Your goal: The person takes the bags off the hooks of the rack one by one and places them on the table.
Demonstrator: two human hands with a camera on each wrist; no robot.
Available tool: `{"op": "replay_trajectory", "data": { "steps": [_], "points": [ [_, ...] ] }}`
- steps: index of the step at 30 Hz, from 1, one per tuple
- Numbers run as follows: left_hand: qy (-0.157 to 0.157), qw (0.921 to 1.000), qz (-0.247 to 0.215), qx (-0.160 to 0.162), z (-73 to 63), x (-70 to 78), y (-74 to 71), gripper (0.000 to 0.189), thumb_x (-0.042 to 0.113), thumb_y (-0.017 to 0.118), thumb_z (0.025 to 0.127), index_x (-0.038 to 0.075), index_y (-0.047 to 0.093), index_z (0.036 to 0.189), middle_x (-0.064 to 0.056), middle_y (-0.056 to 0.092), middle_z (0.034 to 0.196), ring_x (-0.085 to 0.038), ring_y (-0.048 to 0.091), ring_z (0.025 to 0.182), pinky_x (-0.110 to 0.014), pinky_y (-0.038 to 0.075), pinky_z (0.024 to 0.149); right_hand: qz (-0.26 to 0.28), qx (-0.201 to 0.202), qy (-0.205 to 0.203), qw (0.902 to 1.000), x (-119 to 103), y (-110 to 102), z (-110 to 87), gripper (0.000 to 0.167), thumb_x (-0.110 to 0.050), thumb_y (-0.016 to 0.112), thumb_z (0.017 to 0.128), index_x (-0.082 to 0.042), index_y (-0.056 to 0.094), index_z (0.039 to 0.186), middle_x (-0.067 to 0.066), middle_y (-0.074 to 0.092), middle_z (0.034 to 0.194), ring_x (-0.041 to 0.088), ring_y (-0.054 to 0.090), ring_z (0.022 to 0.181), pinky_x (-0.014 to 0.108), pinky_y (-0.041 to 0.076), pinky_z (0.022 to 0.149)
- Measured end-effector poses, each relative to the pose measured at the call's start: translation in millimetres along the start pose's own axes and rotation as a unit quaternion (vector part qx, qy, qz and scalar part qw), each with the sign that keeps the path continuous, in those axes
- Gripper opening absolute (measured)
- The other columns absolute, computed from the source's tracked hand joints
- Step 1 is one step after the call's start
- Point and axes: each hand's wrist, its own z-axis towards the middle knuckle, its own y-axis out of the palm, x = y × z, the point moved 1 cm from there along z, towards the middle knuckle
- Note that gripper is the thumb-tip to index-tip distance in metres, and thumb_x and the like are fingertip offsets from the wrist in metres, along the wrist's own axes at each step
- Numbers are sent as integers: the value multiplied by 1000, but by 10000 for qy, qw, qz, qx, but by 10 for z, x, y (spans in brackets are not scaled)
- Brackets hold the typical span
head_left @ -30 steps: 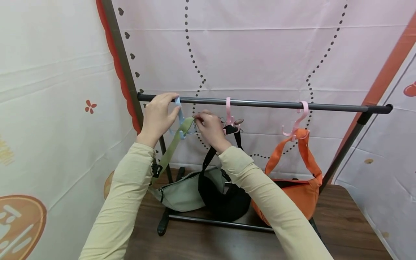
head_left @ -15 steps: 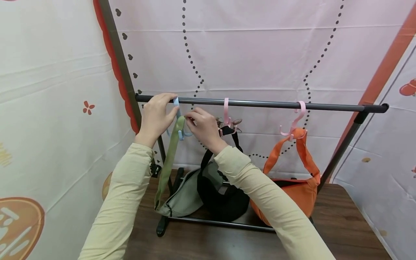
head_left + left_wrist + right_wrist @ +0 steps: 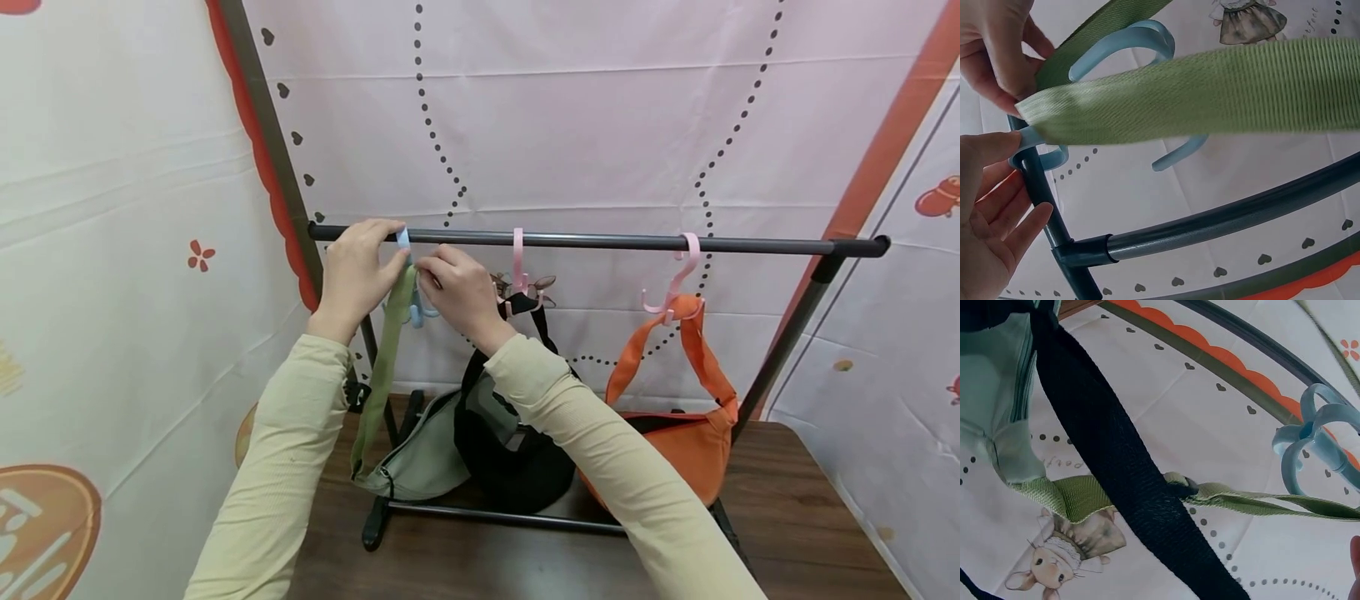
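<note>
My left hand (image 3: 352,275) is at the rack's top bar (image 3: 600,241), its thumb and fingers pinching the upper curve of a light blue multi-prong hook (image 3: 1129,44). My right hand (image 3: 461,296) pinches the folded top of a green webbing strap (image 3: 386,358) right beside the hook's stem. In the left wrist view, the strap (image 3: 1210,94) passes in front of the hook, and another length of it runs behind a prong. From the strap hangs a grey-green waist bag (image 3: 427,458), low inside the rack. The right wrist view shows the hook's prongs (image 3: 1316,437) above the strap.
A black bag (image 3: 517,475) hangs from a pink hook (image 3: 518,254) in the middle, partly in front of the grey-green one. Another pink hook (image 3: 692,250) at right carries an orange bag (image 3: 693,454). The rack stands on a dark wooden table (image 3: 450,575) between printed cloth walls.
My right hand has moved left and slightly up, bringing the green strap to the blue hook's stem. The strap now hangs steeper and the grey-green bag has swung. My left hand stays at the hook.
</note>
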Motion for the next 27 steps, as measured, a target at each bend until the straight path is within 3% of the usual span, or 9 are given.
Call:
{"op": "replay_trajectory", "data": {
  "steps": [4,9,14,17,20,23,27],
  "points": [
    [-6,10000,-50,-2,2,-2,-11,31,14,65,84,3,63,113,-12,61,115,-30,54,107,-45,47,80,19,115,-195,9997,-8,-39,21,14,-3,57,83,-5,72,84,3,63,81,13,58,70,20,47,64],
    [-37,10000,-59,10,12,-4,-17,31,13,66,82,3,64,112,-12,62,114,-30,55,106,-44,48,79,114,198,-62,9997,14,-117,1,14,-1,58,83,-3,71,85,4,62,80,13,57,69,20,47,64],
    [-261,9994,-221,6,13,22,-15,32,12,68,81,3,65,112,-12,62,114,-30,55,106,-43,46,83,298,359,-13,9989,21,-187,-47,13,2,58,82,0,71,85,6,63,81,15,58,72,19,48,66],
    [-469,9982,-340,-165,8,52,-22,34,12,66,83,3,62,116,-13,60,117,-30,54,109,-44,43,88,336,402,-72,9986,12,-220,-75,13,2,58,82,0,70,85,6,63,80,15,59,72,19,48,67],
    [-705,9945,-542,-547,-13,94,-73,44,14,62,86,5,52,128,-13,52,128,-30,48,118,-45,39,95,414,425,-130,9982,-7,-243,-105,13,2,59,81,0,71,85,5,63,80,14,59,71,18,48,65],
    [-843,9907,-758,-753,-67,150,-150,52,16,58,89,8,40,137,-12,40,140,-29,37,127,-48,32,101,635,458,-98,9969,-29,-265,-130,12,2,60,80,-1,71,84,5,63,79,13,58,69,18,47,63],
    [-674,9919,-1000,-404,-252,222,-231,52,15,56,90,9,38,138,-10,35,143,-27,33,130,-51,29,102,898,515,-92,9946,-61,-289,-151,12,3,60,80,-1,71,85,6,63,80,12,57,68,17,46,61]
  ]
}}
